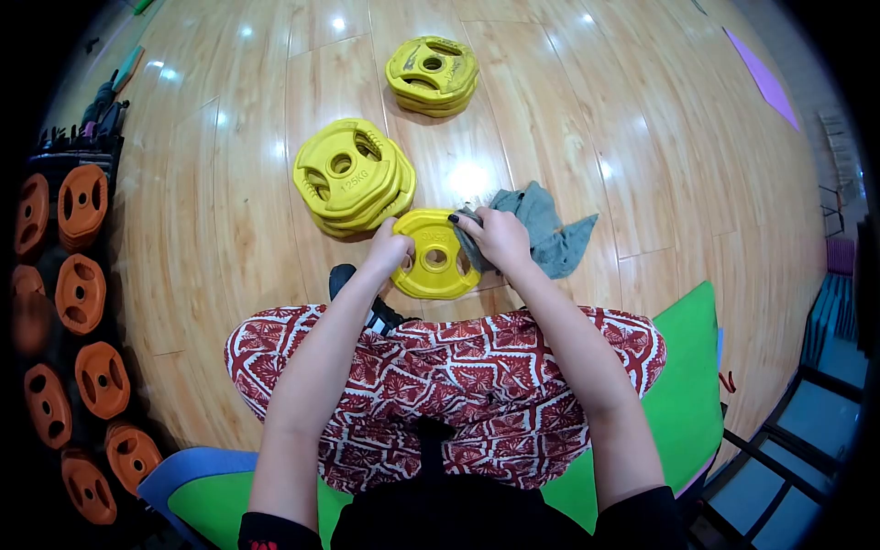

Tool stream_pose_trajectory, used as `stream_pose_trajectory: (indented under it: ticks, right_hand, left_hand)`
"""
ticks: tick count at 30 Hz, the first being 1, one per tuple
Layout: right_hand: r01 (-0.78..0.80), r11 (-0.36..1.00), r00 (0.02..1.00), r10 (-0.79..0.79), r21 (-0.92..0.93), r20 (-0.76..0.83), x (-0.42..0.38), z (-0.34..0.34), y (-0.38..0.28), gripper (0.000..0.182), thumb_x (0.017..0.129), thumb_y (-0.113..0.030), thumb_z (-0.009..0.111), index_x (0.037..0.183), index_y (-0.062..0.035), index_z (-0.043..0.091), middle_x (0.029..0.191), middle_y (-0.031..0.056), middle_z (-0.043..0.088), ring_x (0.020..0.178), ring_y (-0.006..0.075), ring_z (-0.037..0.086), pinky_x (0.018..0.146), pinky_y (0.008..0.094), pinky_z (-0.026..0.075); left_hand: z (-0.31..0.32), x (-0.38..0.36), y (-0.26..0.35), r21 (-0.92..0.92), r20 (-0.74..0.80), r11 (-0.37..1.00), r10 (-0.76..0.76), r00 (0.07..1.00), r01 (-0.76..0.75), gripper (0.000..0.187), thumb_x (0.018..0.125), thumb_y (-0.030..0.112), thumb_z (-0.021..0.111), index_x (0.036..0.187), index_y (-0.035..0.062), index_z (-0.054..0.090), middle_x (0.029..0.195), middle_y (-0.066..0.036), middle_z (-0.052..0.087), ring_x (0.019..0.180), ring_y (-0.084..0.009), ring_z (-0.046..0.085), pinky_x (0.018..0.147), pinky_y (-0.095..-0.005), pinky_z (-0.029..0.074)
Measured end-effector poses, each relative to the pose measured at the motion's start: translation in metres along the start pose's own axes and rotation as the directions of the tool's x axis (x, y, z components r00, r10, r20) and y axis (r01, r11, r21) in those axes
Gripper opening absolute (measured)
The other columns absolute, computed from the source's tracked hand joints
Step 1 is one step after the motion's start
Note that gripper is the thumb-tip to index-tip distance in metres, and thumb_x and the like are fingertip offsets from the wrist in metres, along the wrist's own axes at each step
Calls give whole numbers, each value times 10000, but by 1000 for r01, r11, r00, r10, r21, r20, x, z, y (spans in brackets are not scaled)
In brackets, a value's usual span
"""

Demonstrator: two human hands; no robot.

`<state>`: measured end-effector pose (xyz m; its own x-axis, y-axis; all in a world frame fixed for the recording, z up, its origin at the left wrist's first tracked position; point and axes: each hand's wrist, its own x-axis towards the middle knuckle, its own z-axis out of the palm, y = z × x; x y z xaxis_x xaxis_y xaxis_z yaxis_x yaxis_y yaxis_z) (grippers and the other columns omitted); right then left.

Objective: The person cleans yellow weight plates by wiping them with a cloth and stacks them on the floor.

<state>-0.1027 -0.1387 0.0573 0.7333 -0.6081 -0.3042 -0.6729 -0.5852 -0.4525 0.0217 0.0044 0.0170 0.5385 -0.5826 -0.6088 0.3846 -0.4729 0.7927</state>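
Note:
A single yellow weight plate [433, 284] is between my hands, in front of my crossed legs. My left hand [392, 249] is closed on its left edge, the fingers passing into the side opening. At its upper right edge, my right hand [500, 240] grips a grey-green cloth [548, 229], part of which lies against the plate while the rest spreads to the right. Just behind my left hand stands a stack of yellow plates [341, 188], the top one marked 1.25KG. Farther off is a smaller yellow stack [432, 78] with dark smudges.
Orange weight plates [82, 293] hang in rows on a dark rack at the left. Under me lies a green mat [687, 367] over a blue one. A black shoe [380, 316] shows by my left knee. Metal frames [788, 467] stand at the lower right.

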Motion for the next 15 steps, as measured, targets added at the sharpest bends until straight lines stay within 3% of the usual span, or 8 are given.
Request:
stream_pose_trajectory:
  ticks: [5,9,11,15]
  right_hand:
    - [1,995,1000,0,96,-14,4,2,7,511,787,-488,498,742,10,605,690,224,586,684,355,584,621,444,462]
    - [120,984,991,-126,132,43,6,4,20,410,817,-382,495,794,15,595,725,231,579,710,376,568,645,438,451]
    - [273,905,960,-280,326,-29,7,15,30,323,819,-317,499,836,-9,593,757,204,591,719,368,569,648,440,448]
    - [259,934,965,-262,248,-21,-2,9,22,262,814,-283,507,839,-35,591,770,179,600,722,355,573,644,436,452]
  left_hand:
    - [3,-1,1,-30,16,999,-11,1000,11,354,591,-3,469,944,-29,473,728,-114,526,563,-179,490,488,-277,384]
    - [1,8,-3,-55,56,998,-25,998,29,413,514,-15,427,924,-41,466,701,-132,505,539,-236,495,444,-289,399]
    - [-1,9,-6,-127,39,992,-18,999,23,394,511,-17,429,903,-37,461,690,-130,499,536,-239,493,442,-289,402]
    - [-4,4,-1,-120,114,990,-64,991,78,351,566,-10,444,915,-47,451,745,-111,505,609,-184,473,526,-268,388]
